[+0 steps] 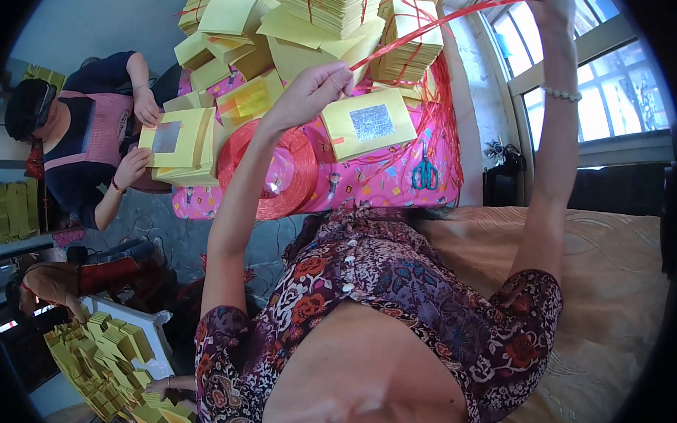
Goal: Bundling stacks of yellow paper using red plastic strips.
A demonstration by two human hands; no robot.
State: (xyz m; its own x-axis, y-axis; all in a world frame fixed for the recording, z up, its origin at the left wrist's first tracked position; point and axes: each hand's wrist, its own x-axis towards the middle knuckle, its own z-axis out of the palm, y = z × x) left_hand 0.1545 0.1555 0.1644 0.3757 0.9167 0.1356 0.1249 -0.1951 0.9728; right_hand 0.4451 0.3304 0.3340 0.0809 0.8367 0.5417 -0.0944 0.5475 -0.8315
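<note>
My left hand is closed in a pinch on a red plastic ribbon, above the table. The ribbon runs up and to the right to my right hand, closed on its other end at the picture's top edge, where part of the hand is cut off. Below the ribbon lies a stack of yellow paper with a silver patch on top. A big roll of red plastic ribbon lies flat by my left forearm, partly hidden by it. Teal-handled scissors rest right of the roll.
Tied yellow paper bundles pile up at the table's back. Loose red strands hang along the right side of the pink tablecloth. At left a co-worker handles yellow paper; another person is near a paper-covered table. Windows stand right.
</note>
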